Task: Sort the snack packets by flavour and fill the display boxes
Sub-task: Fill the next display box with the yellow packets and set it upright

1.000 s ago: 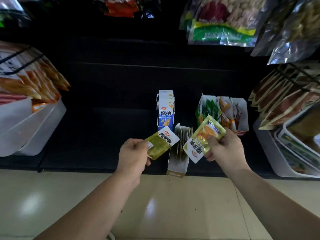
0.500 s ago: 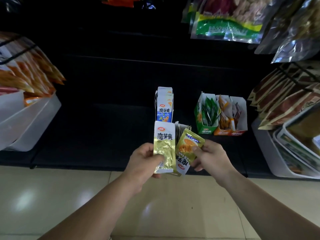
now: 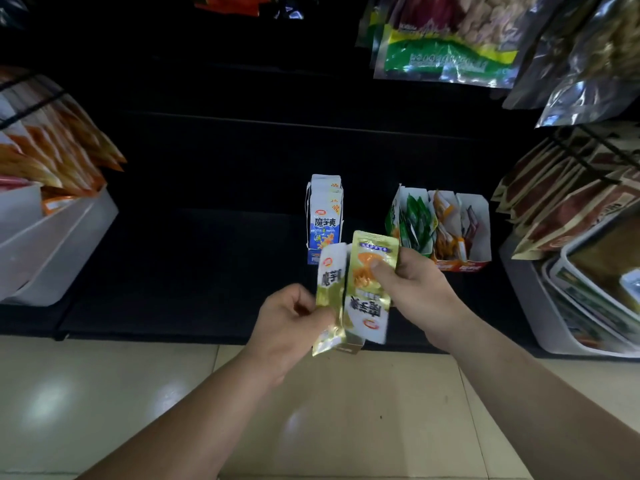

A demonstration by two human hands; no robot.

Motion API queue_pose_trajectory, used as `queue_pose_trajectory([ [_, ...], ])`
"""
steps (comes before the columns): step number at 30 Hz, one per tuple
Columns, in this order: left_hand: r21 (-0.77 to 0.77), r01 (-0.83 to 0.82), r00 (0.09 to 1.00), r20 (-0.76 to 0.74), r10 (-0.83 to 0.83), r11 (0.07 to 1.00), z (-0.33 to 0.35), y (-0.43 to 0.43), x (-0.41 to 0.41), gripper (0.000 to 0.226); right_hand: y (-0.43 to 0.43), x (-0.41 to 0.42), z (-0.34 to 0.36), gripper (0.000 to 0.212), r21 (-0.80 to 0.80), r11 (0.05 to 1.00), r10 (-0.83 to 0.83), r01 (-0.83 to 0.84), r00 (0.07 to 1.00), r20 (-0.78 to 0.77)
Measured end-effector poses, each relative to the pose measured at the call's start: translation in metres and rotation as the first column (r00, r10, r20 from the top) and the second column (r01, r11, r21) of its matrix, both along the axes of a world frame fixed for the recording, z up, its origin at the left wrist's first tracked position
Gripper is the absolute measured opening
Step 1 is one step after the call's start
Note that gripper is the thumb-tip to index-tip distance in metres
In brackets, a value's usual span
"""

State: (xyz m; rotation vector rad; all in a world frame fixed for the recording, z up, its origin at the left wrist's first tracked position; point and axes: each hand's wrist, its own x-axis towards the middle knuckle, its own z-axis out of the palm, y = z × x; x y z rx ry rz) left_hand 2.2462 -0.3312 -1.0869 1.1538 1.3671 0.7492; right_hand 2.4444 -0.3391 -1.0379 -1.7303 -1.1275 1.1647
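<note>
Pinching gold packet (image 3: 330,299) in left hand (image 3: 291,327), lower centre of frame. Gripping yellow packet (image 3: 369,285) under thumb of right hand (image 3: 415,292), overlapping the gold one's right edge. Holding both before dark shelf (image 3: 207,254), just below blue display box (image 3: 324,220), left of three filled display boxes (image 3: 479,220) at centre right.

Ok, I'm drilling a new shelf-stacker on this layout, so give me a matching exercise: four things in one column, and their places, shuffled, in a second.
Things:
1. gold packet
2. yellow-green packet
3. blue box
4. green packets

Places:
A. leftmost slot of the three-slot display box
B. pinched in the left hand
C. standing upright in the middle of the shelf
D. held in the right hand

Pairs: 1-B, 2-D, 3-C, 4-A.
</note>
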Motion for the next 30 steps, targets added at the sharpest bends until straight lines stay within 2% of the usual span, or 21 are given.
queue_pose_trajectory([
  [2, 0.082, 0.012, 1.0, -0.009, -0.011, 0.997, 0.004, -0.001, -0.001, 0.033, -0.004, -0.001, 0.003, 0.016, 0.002, 1.0, -0.016, 0.016, 1.0, 0.01],
  [5, 0.194, 0.123, 0.992, -0.038, -0.118, 0.973, 0.009, -0.003, 0.003, 0.04, -0.01, -0.009, 0.004, 0.016, -0.03, 1.0, 0.001, -0.004, 0.996, -0.091],
  [7, 0.201, 0.18, 0.984, -0.021, -0.18, 0.963, 0.017, -0.008, 0.009, 0.044, -0.014, -0.017, 0.007, 0.019, -0.042, 0.999, 0.001, -0.007, 0.99, -0.144],
  [11, 0.227, 0.232, 0.973, -0.065, -0.223, 0.946, 0.043, -0.008, 0.017, 0.029, -0.02, -0.022, 0.025, 0.014, -0.056, 0.997, -0.064, 0.053, 0.974, -0.22],
  [14, 0.195, 0.246, 0.969, -0.044, -0.242, 0.949, 0.068, 0.0, 0.017, 0.019, -0.026, -0.019, 0.046, 0.025, -0.081, 0.995, -0.078, 0.053, 0.937, -0.341],
  [16, 0.169, 0.213, 0.977, -0.069, -0.204, 0.962, 0.089, 0.007, 0.015, 0.034, -0.03, -0.016, 0.058, 0.038, -0.084, 0.996, -0.049, 0.015, 0.903, -0.426],
  [18, 0.106, 0.235, 0.971, -0.072, -0.229, 0.966, 0.101, 0.013, 0.01, 0.054, -0.032, -0.015, 0.065, 0.045, -0.067, 0.997, 0.01, -0.045, 0.896, -0.443],
  [20, 0.019, 0.28, 0.96, 0.006, -0.28, 0.96, 0.107, 0.016, 0.005, 0.057, -0.035, -0.015, 0.065, 0.051, -0.066, 0.99, 0.08, -0.123, 0.886, -0.456],
  [23, -0.034, 0.276, 0.96, 0.055, -0.274, 0.961, 0.101, 0.017, 0.003, 0.03, -0.041, -0.016, 0.055, 0.049, -0.141, 0.962, 0.158, -0.234, 0.897, -0.413],
  [27, -0.022, 0.242, 0.97, -0.018, -0.243, 0.97, 0.085, 0.027, 0.003, 0.021, -0.038, -0.011, 0.034, 0.033, -0.218, 0.962, 0.089, -0.165, 0.942, -0.323],
  [30, 0.01, 0.246, 0.965, -0.093, -0.244, 0.969, 0.077, 0.041, 0.0, 0.014, -0.031, 0.003, 0.026, 0.025, -0.231, 0.958, 0.164, -0.17, 0.985, -0.045],
])
